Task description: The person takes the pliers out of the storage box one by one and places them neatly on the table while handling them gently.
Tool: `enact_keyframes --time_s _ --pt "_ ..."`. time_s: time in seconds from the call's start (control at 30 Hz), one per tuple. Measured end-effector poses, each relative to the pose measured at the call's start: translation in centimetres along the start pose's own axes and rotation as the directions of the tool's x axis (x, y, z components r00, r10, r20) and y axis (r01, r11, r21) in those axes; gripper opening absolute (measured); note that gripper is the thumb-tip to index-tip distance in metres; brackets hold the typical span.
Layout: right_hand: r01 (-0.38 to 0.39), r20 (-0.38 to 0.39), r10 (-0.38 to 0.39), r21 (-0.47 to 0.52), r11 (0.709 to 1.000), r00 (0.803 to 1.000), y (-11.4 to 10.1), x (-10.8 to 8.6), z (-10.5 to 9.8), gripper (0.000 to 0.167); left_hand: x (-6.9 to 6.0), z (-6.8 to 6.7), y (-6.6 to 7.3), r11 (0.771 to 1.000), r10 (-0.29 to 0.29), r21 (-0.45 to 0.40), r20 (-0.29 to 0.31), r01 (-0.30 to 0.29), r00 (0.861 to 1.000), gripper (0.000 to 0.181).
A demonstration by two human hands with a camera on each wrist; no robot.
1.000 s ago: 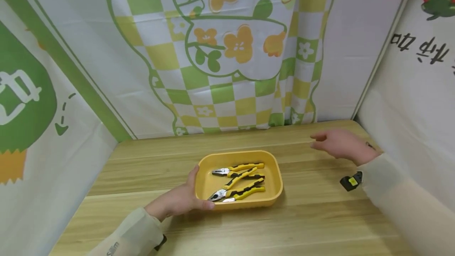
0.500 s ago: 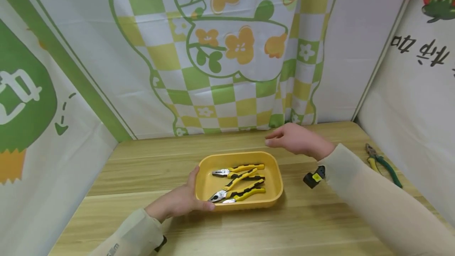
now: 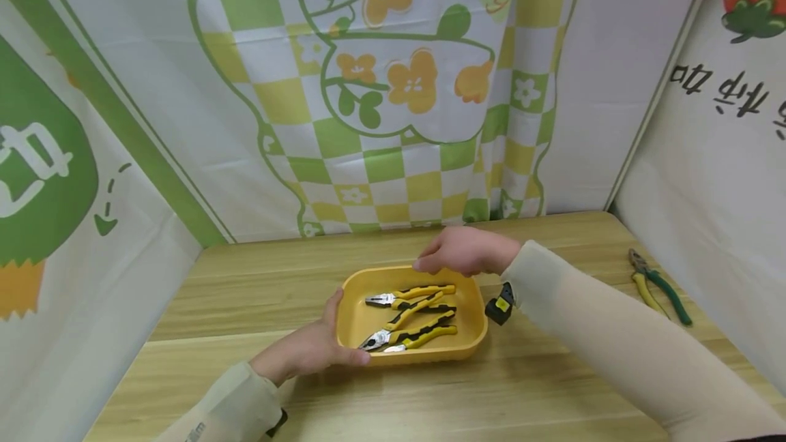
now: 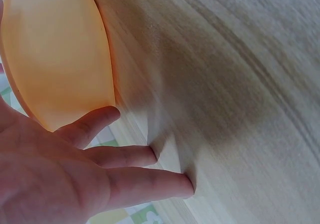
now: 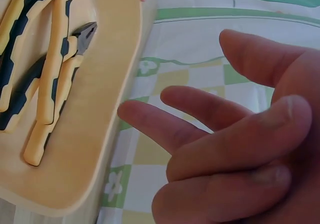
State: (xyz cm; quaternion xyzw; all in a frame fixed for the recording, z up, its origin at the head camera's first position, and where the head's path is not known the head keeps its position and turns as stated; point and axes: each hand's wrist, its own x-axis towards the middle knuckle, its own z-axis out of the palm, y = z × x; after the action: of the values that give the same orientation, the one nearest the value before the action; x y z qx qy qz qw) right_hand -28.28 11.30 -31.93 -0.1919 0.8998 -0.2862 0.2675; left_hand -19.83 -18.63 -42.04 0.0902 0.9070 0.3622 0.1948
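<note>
A yellow plastic tray point(image 3: 474, 309) sits on the table with pliers point(image 3: 408, 309) inside, their handles yellow and black and their metal heads toward the left. My left hand point(image 3: 316, 344) holds the tray's left end, thumb along the near rim. In the left wrist view three fingers of the left hand point(image 4: 55, 169) stretch out beside the tray's outer wall point(image 4: 60, 59). Over the far right rim hovers my right hand point(image 3: 463, 249), holding nothing. Its fingers are loosely bent in the right wrist view, one fingertip close to the rim; whether it touches I cannot tell.
Another pair of pliers point(image 3: 660, 285), with one green and one yellow handle, lies at the table's right side. The wooden table point(image 3: 202, 312) meets printed curtains point(image 3: 381, 155) at the back and on both sides.
My right hand has moved left from the right side of the table to the tray's far rim. The green-handled pliers came into view from behind that arm. The left hand stays put.
</note>
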Motion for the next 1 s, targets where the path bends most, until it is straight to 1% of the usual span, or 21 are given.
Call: enact_keyframes --time_s 0.17,0.37,0.5,0.6,0.73,0.77,0.87,1.0 --pt "-0.031 0.052 0.032 -0.015 0.999 0.998 0.0 1.2 0.1 0.046 -0.1 0.0 0.0 1.000 0.006 0.006 -0.001 -0.006 1.000 0.144" --pt "-0.074 0.079 0.072 0.017 0.997 0.994 0.1 2.1 0.6 0.051 0.0 0.0 -0.1 1.000 0.018 -0.002 0.002 -0.018 1.000 0.143" --pt "-0.090 0.078 0.089 0.005 0.996 0.993 0.0 2.7 1.0 0.054 0.1 0.0 -0.2 1.000 0.019 -0.001 0.001 -0.019 1.000 0.143" --pt "-0.090 0.076 0.091 -0.013 0.996 0.993 0.1 3.1 1.4 0.051 0.1 0.0 -0.2 1.000 0.014 0.003 0.000 -0.014 1.000 0.143" --pt "-0.091 0.071 0.094 -0.041 0.995 0.993 -0.1 3.5 1.9 0.032 0.1 0.0 -0.1 1.000 0.003 0.000 0.001 -0.003 1.000 0.143" --pt "-0.092 0.066 0.095 -0.053 0.994 0.993 -0.2 3.6 2.1 0.031 0.1 0.0 -0.1 1.000 0.000 0.000 0.002 0.000 1.000 0.144" --pt "-0.098 0.059 0.103 -0.081 0.992 0.993 -0.4 3.9 2.5 0.041 0.1 0.0 -0.1 1.000 -0.001 0.003 0.007 0.001 1.000 0.144" --pt "-0.100 0.065 0.108 -0.111 0.989 0.992 -0.4 4.4 2.9 0.041 0.1 0.0 -0.2 1.000 0.008 0.016 0.007 -0.008 1.000 0.144"
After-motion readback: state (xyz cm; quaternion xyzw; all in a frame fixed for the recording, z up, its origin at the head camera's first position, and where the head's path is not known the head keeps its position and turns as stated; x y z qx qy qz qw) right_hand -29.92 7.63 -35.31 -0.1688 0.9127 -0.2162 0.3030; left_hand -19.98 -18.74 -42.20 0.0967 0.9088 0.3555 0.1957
